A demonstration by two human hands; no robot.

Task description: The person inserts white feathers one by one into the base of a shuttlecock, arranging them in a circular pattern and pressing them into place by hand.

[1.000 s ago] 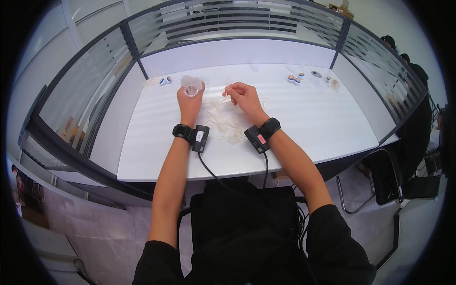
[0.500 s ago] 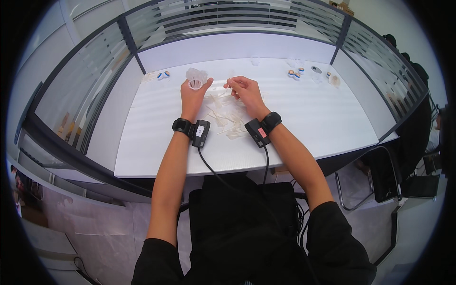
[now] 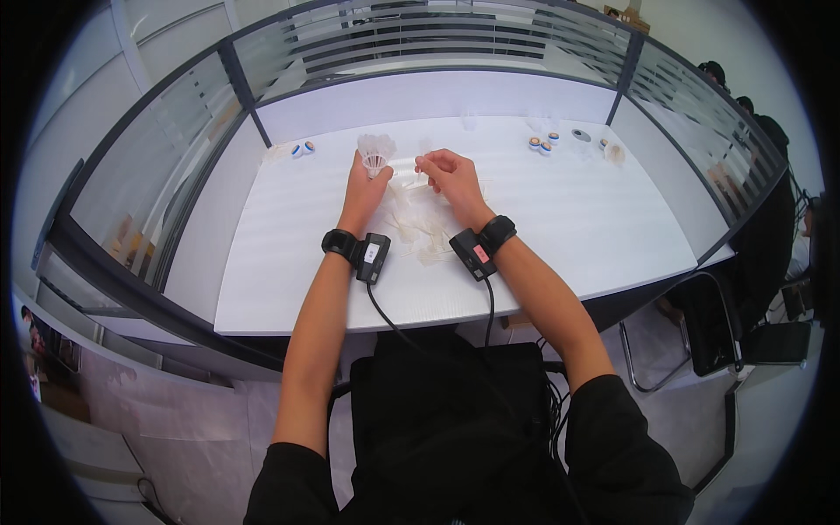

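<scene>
A: Since half a second ago the left hand [image 3: 366,179] is sitting a little farther up the tabletop [image 3: 560,219], and the white shuttlecock [image 3: 376,153] is standing higher above its fingers

B: How is that hand holding it?

A: It is closing its fingers around the shuttlecock's base, with the feathers fanning upward, just above the tabletop near the far middle

B: And the right hand [image 3: 451,175]?

A: It is curling loosely just beside the left one, fingertips pinched together; something thin and pale seems to be sticking out of them, but it is too small to tell what it is

B: What is lying around them?

A: A scatter of loose white feathers [image 3: 420,229] is lying between the two wrists, each wearing a black wrist device [image 3: 477,252]. Small round caps [image 3: 540,143] are sitting well apart at the far right, and another pair [image 3: 303,149] at the far left
</scene>
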